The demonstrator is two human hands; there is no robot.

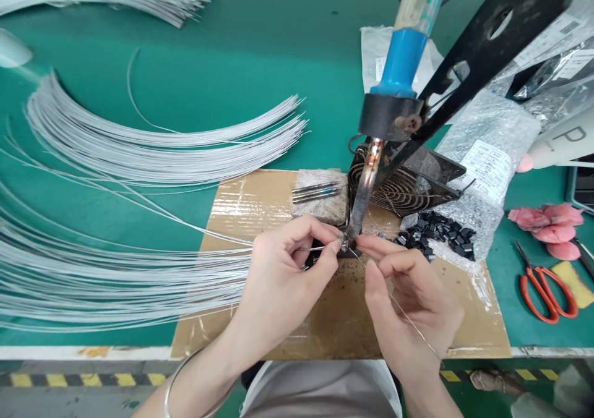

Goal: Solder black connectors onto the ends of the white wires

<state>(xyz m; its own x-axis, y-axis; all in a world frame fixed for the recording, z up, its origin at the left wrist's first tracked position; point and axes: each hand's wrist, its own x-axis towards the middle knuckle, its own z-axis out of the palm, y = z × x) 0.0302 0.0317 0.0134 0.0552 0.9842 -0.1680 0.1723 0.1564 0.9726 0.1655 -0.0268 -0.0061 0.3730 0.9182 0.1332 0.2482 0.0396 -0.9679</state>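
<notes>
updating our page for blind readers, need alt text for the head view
A person's left hand pinches a white wire close to a clamped soldering iron, while the right hand holds a thin strand. Wire bundles lie at left on a green table; black parts and red-handled scissors lie at right.

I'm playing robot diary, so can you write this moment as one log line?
Left hand: pinching cable | Right hand: holding thin strand | Iron: tip between hands | Scissors: on table
</notes>
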